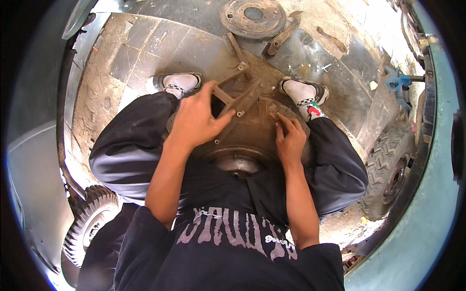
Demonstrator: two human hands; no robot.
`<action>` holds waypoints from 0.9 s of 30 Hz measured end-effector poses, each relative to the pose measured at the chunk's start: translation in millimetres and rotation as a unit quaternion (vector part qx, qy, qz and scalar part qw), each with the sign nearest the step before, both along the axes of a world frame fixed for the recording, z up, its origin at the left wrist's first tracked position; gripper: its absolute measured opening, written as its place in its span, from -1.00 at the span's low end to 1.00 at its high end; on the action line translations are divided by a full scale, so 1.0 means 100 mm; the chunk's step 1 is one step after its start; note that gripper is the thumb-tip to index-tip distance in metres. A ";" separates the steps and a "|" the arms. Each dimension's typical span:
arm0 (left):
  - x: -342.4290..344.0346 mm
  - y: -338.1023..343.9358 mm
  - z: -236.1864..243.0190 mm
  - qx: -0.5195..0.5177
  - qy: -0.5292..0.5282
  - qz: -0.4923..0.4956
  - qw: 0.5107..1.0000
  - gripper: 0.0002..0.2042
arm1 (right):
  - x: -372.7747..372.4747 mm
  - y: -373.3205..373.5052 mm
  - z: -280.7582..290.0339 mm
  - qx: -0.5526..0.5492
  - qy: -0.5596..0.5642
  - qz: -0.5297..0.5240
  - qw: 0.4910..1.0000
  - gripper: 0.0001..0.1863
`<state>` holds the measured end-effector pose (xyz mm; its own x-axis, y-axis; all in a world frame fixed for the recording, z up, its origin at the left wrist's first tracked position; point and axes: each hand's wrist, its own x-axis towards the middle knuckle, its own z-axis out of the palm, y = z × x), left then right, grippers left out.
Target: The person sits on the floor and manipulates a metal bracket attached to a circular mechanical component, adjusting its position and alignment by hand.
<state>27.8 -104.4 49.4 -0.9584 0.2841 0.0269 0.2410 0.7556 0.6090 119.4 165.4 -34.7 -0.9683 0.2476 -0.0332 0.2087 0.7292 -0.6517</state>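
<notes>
My left hand grips a rusty, angled metal bracket with bolt holes, its thumb along one arm and its fingers around another. The bracket lies over a dirty tyre with a round metal hub between my legs. My right hand rests over the tyre's right side, thumb and fingertips pinched together. What sits in that pinch, if anything, is too small to make out.
Beyond my feet lie a rusty round wheel disc, a metal lever arm and a flat rusty piece. Vehicle wheels stand at left and right, with a blue clamp-like part above the right one.
</notes>
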 end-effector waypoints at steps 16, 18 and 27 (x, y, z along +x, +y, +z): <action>-0.70 -0.35 -0.06 -0.067 -0.025 0.235 0.969 -0.20 | -1.93 -0.24 -0.17 -0.020 -0.007 0.141 0.990 -0.47; -0.75 -0.32 -0.10 -0.064 -0.031 0.235 0.969 -0.23 | -2.17 -0.29 -0.36 0.015 -0.051 0.154 0.987 -0.48; -1.25 -0.51 -0.19 -0.057 -0.052 0.222 0.972 -0.33 | -2.76 -0.55 -1.88 0.160 -0.199 0.208 0.944 -0.33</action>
